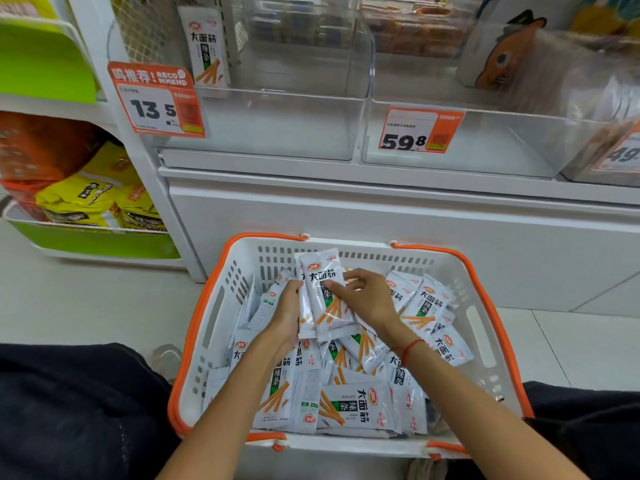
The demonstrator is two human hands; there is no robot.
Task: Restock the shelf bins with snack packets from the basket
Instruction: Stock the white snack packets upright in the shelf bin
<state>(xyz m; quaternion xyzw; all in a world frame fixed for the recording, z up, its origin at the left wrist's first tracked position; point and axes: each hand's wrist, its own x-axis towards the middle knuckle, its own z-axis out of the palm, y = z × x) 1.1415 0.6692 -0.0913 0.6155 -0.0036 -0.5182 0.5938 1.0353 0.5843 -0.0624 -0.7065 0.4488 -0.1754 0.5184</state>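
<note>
Now both hands work over the basket (221, 306): left hand (288, 315) grips upright snack packets (323, 296); right hand (367, 299) fingers pinch their front.

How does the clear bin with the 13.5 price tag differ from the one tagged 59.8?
The 13.5 bin has one snack packet standing upright at its back left; the 59.8 bin shows none. The 13.5 tag carries an orange recommend banner; the 59.8 tag is plainer. Both are clear plastic and nearly bare.
</note>
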